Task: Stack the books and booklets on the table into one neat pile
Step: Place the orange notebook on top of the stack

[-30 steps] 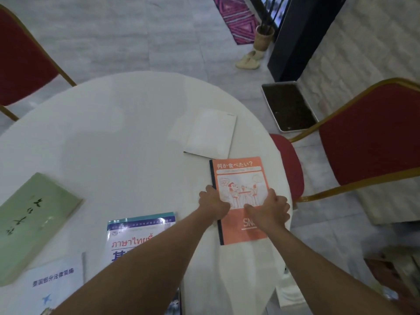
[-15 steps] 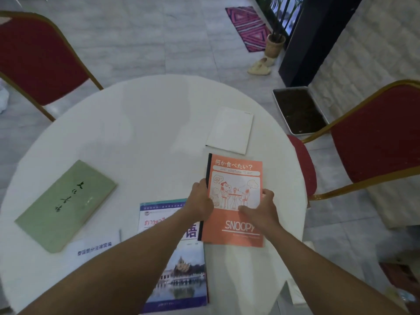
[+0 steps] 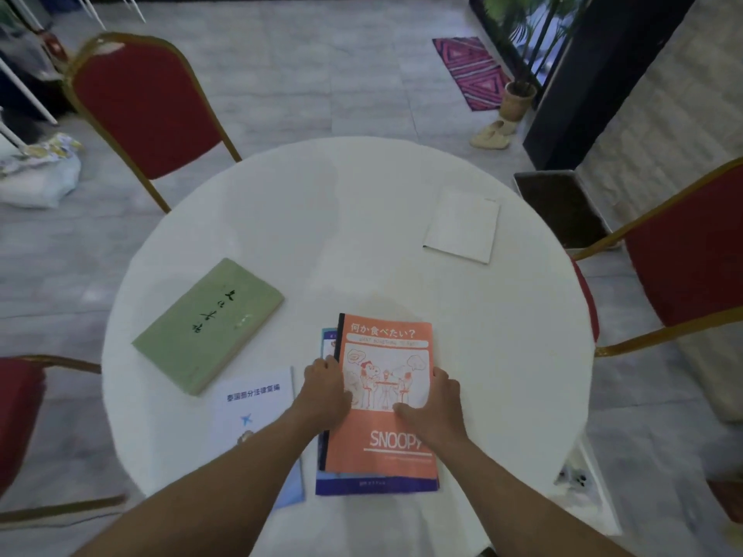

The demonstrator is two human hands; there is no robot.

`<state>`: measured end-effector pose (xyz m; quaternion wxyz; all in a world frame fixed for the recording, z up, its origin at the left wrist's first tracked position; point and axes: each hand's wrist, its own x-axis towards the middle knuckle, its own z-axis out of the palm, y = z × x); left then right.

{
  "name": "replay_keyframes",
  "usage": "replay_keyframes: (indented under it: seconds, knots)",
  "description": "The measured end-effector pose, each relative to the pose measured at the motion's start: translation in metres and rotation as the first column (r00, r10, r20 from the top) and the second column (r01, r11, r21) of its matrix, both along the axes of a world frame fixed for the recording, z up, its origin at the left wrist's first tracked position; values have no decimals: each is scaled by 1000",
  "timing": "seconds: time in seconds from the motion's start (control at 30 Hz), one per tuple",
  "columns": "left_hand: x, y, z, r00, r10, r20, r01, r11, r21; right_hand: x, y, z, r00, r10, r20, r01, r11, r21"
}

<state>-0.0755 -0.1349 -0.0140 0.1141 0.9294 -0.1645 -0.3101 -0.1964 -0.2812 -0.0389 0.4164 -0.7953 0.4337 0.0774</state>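
Observation:
An orange Snoopy booklet (image 3: 386,347) lies on top of a blue-edged book (image 3: 374,485) near the front of the round white table (image 3: 362,219). My left hand (image 3: 325,389) grips the booklet's left edge. My right hand (image 3: 436,404) rests on its right side, thumb on the cover. A green book (image 3: 209,323) lies to the left, tilted. A white booklet with blue print (image 3: 253,412) sits beside my left forearm. A plain white booklet (image 3: 462,223) lies at the far right of the table.
Red chairs with gold frames stand at the back left (image 3: 144,102), at the right (image 3: 683,255) and at the near left (image 3: 20,416). A dark tray (image 3: 563,211) lies on the floor beyond the table's right edge.
Both hands slid the orange booklet from the table's right side leftward onto the blue-edged book. The camera view lifted and shifted left, showing more of the table.

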Motion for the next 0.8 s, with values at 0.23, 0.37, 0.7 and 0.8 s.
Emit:
replay_keyframes:
  seconds: [0.23,0.37,0.7,0.8]
  knots:
    - [-13,24,-10,1000,9,1,-9,999,-44,-5,18,2,990,88,-111,-97,992,-83]
    - [-13,24,-11,999,31,-41,-33,998,-56,-9,22,-1,991,67,-118,-73,996,-47]
    - [-4,8,-12,960,228,-163,-223,974,50,3,12,-12,978,-58,-199,69,997,46]
    - [-4,4,-11,951,262,-163,-256,965,58,8,3,-27,976,-105,-190,117,992,52]
